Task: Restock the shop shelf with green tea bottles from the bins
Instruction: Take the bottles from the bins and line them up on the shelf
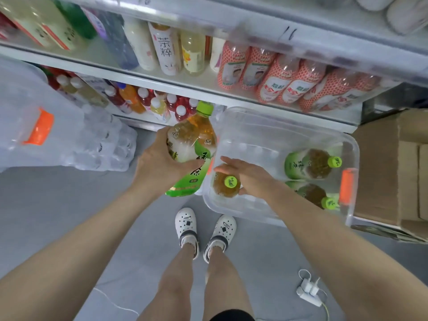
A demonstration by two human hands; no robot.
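Bending over a clear bin (pixel 278 117) on the grey floor, the person has both bare arms stretched down in front. The left hand (pixel 157 163) is wrapped round the fat middle of a big green tea bottle (pixel 192 144). It holds the bottle up in the air just left of the bin, tipped so the green cap points at the shelf (pixel 203 85). The right hand (pixel 247 176) is down inside the bin, over a second tea bottle (pixel 228 187) that stands upright by the bin's left wall. Its fingers are nearly straight and lie across the far side of that bottle, with the thumb on the near side, so the hand is not closed tight. A third tea bottle (pixel 310 164) and a fourth tea bottle (pixel 312 193) lie on their sides at the right end of the bin, near an orange latch (pixel 346 186). The bin sits between the white shoes (pixel 187 225) and the shelf. Pink bottles (pixel 278 82) fill the shelf above it. A wrapped pack of water (pixel 99 140) sits to the left, and a cardboard box (pixel 393 170) is on the right.
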